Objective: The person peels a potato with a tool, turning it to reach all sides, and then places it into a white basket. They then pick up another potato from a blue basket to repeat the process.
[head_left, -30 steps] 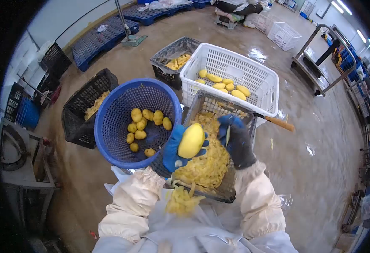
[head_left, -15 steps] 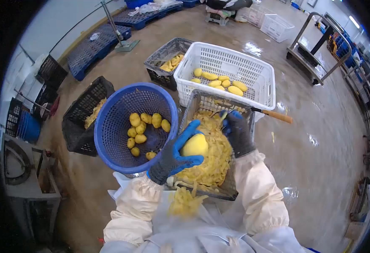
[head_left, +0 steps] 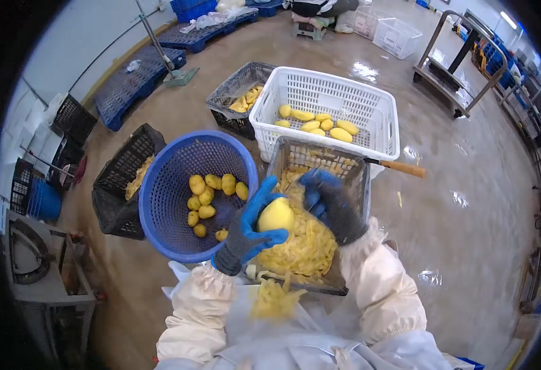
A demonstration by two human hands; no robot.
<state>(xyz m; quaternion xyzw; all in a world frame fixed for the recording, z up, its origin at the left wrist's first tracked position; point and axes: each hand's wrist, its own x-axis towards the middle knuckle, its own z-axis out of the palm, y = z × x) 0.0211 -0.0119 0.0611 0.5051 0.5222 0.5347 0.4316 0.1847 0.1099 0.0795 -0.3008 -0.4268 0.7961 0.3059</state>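
A pale yellow, peeled potato (head_left: pixel 276 215) rests in my left hand (head_left: pixel 245 229), with thumb and fingers curved around it. My right hand (head_left: pixel 332 206), blurred by motion, is closed on what looks like a peeler (head_left: pixel 293 183), of which only a thin part shows. Both hands wear blue-and-black gloves. Under them a dark crate (head_left: pixel 358 185) holds a heap of potato peels (head_left: pixel 304 246). To the left, several unpeeled potatoes (head_left: pixel 206 196) lie in a blue round basket (head_left: pixel 153 213).
Behind the peel crate stands a white crate (head_left: pixel 381 114) with several peeled potatoes (head_left: pixel 342 131). A wooden-handled tool (head_left: pixel 403 168) lies across the crate's rim. Black crates (head_left: pixel 116 191) stand farther left, and a metal cart (head_left: pixel 449 86) is at the back right. The floor looks wet.
My right hand has moved left and down, closer to the potato. My left hand has shifted slightly left, still holding it. The whole view has tilted a little.
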